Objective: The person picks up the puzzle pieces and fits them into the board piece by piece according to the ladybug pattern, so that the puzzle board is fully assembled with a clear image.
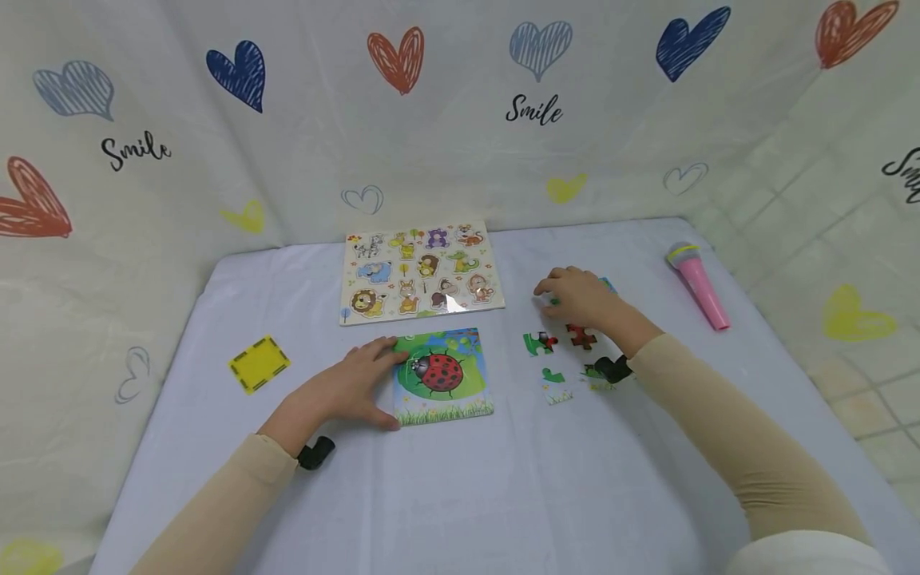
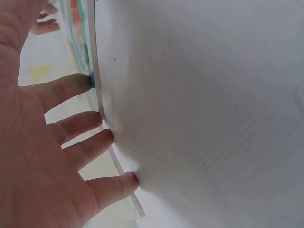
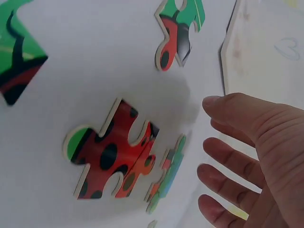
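Observation:
A square ladybug puzzle board [image 1: 442, 374] lies on the white cloth. My left hand [image 1: 354, 385] rests at its left edge, the thumb by the lower corner and the forefinger on the upper left; the left wrist view shows spread fingers [image 2: 116, 186] coming down on the cloth along the rim. Over loose jigsaw pieces to the right, my right hand [image 1: 578, 299] hovers with slightly bent fingers and nothing between them. Below it lie a red spotted piece [image 3: 109, 154], a green and red piece [image 3: 183, 31] and a blue-green piece [image 3: 172, 175], partly covered in the head view.
Behind the ladybug board lies a larger animal puzzle board [image 1: 424, 275]. A yellow rectangular plate [image 1: 259, 364] is at left, a pink toy microphone [image 1: 700, 287] at far right. A green and white piece [image 1: 557, 386] lies nearest the front, another piece [image 1: 596, 378] beside my right wrist.

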A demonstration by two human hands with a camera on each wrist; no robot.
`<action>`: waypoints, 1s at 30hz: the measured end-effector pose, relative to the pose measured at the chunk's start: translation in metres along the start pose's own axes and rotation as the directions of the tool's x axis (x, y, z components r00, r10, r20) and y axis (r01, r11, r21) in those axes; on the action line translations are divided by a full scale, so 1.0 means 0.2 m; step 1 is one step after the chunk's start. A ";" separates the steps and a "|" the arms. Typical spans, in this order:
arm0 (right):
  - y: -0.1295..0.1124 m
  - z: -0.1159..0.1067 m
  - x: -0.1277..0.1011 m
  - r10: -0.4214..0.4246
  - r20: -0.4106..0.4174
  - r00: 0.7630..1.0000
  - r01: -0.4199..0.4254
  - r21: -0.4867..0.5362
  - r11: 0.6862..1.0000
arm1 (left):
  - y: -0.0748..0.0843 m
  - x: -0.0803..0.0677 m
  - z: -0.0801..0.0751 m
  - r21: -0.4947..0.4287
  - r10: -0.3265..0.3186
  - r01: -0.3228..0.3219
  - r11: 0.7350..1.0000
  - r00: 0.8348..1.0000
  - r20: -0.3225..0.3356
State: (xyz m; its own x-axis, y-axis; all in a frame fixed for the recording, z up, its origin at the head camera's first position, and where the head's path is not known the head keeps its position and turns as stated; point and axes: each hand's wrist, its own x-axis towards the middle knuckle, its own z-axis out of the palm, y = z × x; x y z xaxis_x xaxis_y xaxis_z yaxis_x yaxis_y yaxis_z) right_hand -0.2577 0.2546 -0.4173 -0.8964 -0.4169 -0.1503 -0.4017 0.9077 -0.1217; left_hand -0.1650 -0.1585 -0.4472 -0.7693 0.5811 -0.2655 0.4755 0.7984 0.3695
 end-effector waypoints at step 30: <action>0.19 0.01 -0.04 0.129 0.065 0.990 -0.139 0.200 0.970 | 0.01 0.00 0.00 -0.007 -0.009 0.009 1.000 1.000 0.009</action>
State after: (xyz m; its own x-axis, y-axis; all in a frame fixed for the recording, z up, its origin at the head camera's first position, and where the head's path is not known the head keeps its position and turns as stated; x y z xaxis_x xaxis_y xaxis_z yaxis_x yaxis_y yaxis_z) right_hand -0.2659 0.2930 -0.4223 -0.9266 -0.2990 -0.2281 -0.2275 0.9286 -0.2930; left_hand -0.1646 -0.1571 -0.4465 -0.7698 0.5753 -0.2765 0.4655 0.8024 0.3736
